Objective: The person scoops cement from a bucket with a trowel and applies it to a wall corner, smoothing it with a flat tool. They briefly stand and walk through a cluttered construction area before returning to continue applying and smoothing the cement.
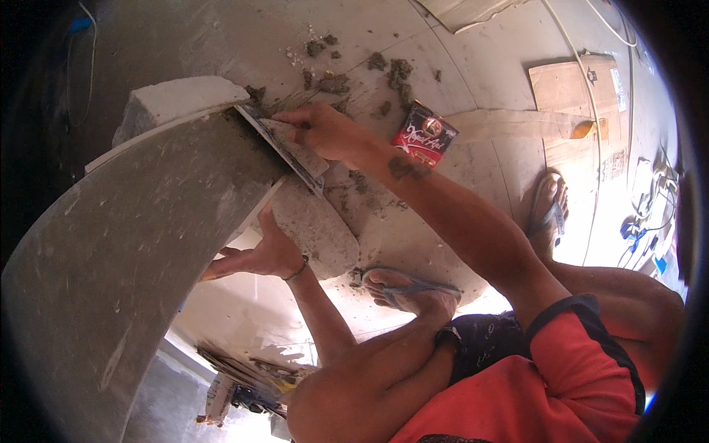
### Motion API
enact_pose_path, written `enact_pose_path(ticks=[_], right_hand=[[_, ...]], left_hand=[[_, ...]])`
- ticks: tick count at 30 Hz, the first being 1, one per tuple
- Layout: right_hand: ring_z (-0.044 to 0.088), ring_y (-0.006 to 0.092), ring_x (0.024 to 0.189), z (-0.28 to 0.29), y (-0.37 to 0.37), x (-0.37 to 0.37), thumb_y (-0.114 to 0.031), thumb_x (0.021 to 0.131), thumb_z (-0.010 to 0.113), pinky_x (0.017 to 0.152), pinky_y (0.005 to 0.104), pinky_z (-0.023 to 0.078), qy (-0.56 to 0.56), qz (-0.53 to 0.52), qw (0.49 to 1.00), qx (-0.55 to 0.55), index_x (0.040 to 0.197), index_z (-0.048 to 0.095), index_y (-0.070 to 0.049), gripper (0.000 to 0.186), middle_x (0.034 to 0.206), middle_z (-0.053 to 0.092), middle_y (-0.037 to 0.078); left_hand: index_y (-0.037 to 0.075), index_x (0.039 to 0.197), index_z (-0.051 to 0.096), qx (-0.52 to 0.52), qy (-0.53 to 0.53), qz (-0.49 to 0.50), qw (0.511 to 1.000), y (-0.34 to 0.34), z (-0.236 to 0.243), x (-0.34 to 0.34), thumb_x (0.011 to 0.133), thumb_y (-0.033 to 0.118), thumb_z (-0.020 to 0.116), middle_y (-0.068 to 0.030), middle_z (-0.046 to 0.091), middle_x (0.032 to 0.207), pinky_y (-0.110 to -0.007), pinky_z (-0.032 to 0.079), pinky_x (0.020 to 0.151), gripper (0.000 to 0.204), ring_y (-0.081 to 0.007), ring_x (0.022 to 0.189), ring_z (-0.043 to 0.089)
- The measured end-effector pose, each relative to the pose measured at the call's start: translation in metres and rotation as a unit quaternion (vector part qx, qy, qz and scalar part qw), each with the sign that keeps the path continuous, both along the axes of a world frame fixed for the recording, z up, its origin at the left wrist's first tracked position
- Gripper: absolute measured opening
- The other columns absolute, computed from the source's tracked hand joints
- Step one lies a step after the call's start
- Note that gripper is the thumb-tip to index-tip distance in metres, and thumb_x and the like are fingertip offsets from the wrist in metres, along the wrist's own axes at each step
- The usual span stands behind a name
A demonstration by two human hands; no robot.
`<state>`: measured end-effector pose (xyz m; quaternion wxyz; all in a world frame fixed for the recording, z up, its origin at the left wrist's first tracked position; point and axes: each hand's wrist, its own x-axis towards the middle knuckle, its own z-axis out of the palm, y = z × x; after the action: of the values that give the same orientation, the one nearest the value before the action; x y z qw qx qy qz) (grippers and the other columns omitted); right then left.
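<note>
My right hand (317, 131) is closed on a flat rectangular trowel (295, 168), whose long thin edge rests against the end of a large grey cement-coated slab (125, 236). The fingers and wrist hide most of its handle. Wet, darker mortar (258, 159) shows on the slab beside the blade. Lower down, my left hand (269, 251) is spread with thumb and fingers apart against the slab's near edge; its fingertips are partly hidden there. Pale blocks stand at the slab's end: one block (185, 96) behind it, another block (310, 225) beside my left wrist.
Mortar clumps (399, 74) lie scattered on the tiled floor (495, 66). A red and black packet (426, 136) sits near my right forearm. Flattened cardboard (565, 92), a cable (597, 170) and tangled wires (653, 196) are at the right. Scrap pieces (251, 376) lie at the lower left.
</note>
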<state>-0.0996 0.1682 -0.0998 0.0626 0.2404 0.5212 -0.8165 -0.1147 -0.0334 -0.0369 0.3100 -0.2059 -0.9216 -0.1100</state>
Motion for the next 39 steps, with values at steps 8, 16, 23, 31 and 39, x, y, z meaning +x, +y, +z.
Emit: enact_pose_path(ticks=[8, 16, 23, 31, 39], right_hand=[[0.049, 0.0099, 0.076, 0.006, 0.000, 0.003, -0.006, 0.092, 0.060, 0.068, 0.0278, 0.044, 0.021, 0.009, 0.999, 0.042, 0.131, 0.061, -0.008, 0.040, 0.087, 0.064, 0.003], [0.042, 0.0089, 0.068, 0.009, 0.004, 0.001, -0.005, 0.093, 0.059, 0.062, 0.0283, 0.041, 0.017, 0.037, 0.997, 0.060, 0.132, 0.061, -0.007, 0.039, 0.079, 0.056, 0.000], [0.056, 0.0106, 0.079, 0.028, 0.006, 0.005, -0.005, 0.093, 0.058, 0.072, 0.0297, 0.048, 0.071, 0.016, 0.995, 0.074, 0.132, 0.060, -0.005, 0.039, 0.096, 0.069, 0.009], [0.063, 0.0143, 0.091, 0.069, 0.008, 0.019, -0.009, 0.089, 0.060, 0.083, 0.0318, 0.050, 0.162, -0.034, 0.979, 0.118, 0.132, 0.060, -0.008, 0.043, 0.107, 0.071, 0.014], [0.056, 0.0104, 0.082, 0.024, 0.019, 0.031, -0.006, 0.092, 0.057, 0.075, 0.0274, 0.047, -0.002, -0.004, 0.994, 0.108, 0.130, 0.062, -0.009, 0.039, 0.096, 0.069, 0.009]], left_hand=[[0.019, 0.152, -0.019, 0.026, -0.026, 0.023, 0.999, -0.004, -0.003, -0.002, 0.062, 0.068, 0.078, -0.0235, -0.012, 0.157, -0.058, 0.036, 0.113, 0.141, -0.0445, 0.147, 0.002], [-0.001, 0.148, -0.018, 0.074, -0.063, 0.041, 0.994, 0.005, 0.002, 0.002, 0.056, 0.056, 0.088, -0.0266, -0.001, 0.153, -0.056, 0.034, 0.115, 0.152, -0.0435, 0.144, 0.016], [0.008, 0.151, -0.019, 0.072, -0.060, 0.029, 0.995, 0.004, 0.001, 0.001, 0.061, 0.066, 0.080, -0.0264, -0.009, 0.156, -0.058, 0.035, 0.114, 0.146, -0.0448, 0.146, 0.008], [0.013, 0.152, -0.016, 0.050, -0.029, 0.043, 0.997, 0.001, -0.003, 0.001, 0.059, 0.063, 0.083, -0.0236, -0.008, 0.158, -0.057, 0.034, 0.114, 0.145, -0.0431, 0.147, 0.004], [0.009, 0.152, -0.016, 0.094, -0.061, 0.033, 0.993, 0.006, 0.001, 0.001, 0.054, 0.061, 0.086, -0.0220, -0.007, 0.158, -0.057, 0.031, 0.117, 0.151, -0.0416, 0.147, 0.007]])
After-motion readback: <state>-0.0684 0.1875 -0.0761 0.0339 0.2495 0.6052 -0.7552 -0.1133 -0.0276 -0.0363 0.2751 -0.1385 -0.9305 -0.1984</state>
